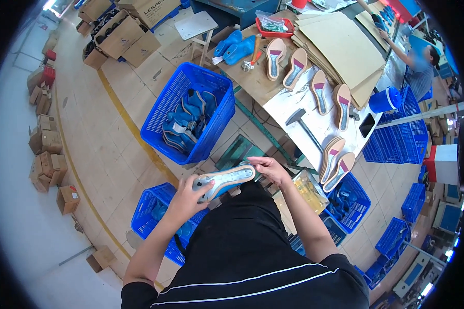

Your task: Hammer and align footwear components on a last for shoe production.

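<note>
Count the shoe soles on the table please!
6 soles: two near the red tray, two beside the tan sheets, two at the near corner of the table. Others may be hidden.

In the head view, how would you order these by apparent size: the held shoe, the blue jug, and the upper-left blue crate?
1. Upper-left blue crate
2. Held shoe
3. Blue jug

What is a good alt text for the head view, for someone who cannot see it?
A person's left hand grips a blue shoe piece, its underside turned up, and the right hand is at its other end. Beyond, a worktable bears tan-edged soles and a hammer; a blue crate holding other blue shoe parts stands to its left.
</note>
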A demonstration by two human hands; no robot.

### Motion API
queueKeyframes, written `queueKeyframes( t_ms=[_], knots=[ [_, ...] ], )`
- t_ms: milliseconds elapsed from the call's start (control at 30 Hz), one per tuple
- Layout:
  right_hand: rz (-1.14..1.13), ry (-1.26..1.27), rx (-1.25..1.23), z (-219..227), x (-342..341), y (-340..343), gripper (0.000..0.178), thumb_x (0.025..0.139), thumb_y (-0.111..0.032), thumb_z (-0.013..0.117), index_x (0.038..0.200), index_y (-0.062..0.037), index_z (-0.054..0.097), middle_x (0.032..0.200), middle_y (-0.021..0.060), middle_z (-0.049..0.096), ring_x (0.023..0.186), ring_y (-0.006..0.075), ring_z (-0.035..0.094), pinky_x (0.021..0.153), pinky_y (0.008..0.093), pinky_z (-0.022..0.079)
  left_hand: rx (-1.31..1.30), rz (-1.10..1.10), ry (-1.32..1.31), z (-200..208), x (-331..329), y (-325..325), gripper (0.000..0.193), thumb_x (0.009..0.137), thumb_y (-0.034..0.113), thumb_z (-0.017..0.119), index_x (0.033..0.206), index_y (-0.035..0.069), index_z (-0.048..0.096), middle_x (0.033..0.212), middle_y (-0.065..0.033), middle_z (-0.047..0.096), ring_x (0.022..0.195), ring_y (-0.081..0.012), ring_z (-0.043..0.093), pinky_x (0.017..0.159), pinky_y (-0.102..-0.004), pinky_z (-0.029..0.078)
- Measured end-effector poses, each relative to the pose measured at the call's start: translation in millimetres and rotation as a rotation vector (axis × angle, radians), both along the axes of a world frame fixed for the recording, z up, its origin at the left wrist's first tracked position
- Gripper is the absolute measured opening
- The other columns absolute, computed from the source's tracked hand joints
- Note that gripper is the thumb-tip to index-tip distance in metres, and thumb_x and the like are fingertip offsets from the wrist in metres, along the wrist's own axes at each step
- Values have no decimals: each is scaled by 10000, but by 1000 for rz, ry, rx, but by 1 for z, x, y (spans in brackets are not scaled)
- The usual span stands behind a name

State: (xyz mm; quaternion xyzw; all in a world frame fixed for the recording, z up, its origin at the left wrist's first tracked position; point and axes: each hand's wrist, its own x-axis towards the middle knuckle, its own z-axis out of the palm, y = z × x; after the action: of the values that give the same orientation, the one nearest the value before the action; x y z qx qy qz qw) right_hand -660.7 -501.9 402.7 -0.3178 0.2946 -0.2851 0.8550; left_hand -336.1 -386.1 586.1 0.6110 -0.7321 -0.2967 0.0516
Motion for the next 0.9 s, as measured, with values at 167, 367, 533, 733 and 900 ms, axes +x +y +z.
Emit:
queueKeyframes(
  t_ms=[167,367,533,733,900],
  knots=[
    [-10,-7,-56,0,1,-2,550,1008,-341,746,1472,-72,628,1244,93,751,1154,170,684,1034,328,522,4,16,-2,3,-4,-3,726,761,136,889,1427,322,671,1440,-169,507,1240,-425,540,1053,-479,540],
    [41,64,-161,4,-2,-9,532,1025,-301,732,1489,-72,611,1161,85,755,1112,167,695,1011,322,540,-7,37,15,0,-7,-4,722,752,128,896,1414,320,681,1444,-157,515,1215,-409,540,1056,-468,538],
    [-207,506,-200,-17,-44,-65,375,1042,-241,704,1362,-46,695,1037,86,772,934,180,738,840,336,602,4,81,-17,3,-6,3,718,746,145,905,1407,320,686,1454,-134,523,1198,-398,539,1050,-466,538],
    [-419,1798,-760,-98,-187,-125,556,866,-325,831,1315,-59,640,1182,233,672,1090,455,634,985,519,511,33,54,0,-2,-10,-7,712,752,158,907,1406,326,684,1469,-138,520,1192,-400,539,1041,-466,543],
    [-86,1742,-806,-104,-190,-151,432,904,-306,787,1183,-28,609,1094,254,676,987,496,657,891,545,542,18,65,-6,-1,-7,0,723,756,143,902,1413,337,671,1451,-166,514,1194,-410,538,1041,-462,548]
  ],
)
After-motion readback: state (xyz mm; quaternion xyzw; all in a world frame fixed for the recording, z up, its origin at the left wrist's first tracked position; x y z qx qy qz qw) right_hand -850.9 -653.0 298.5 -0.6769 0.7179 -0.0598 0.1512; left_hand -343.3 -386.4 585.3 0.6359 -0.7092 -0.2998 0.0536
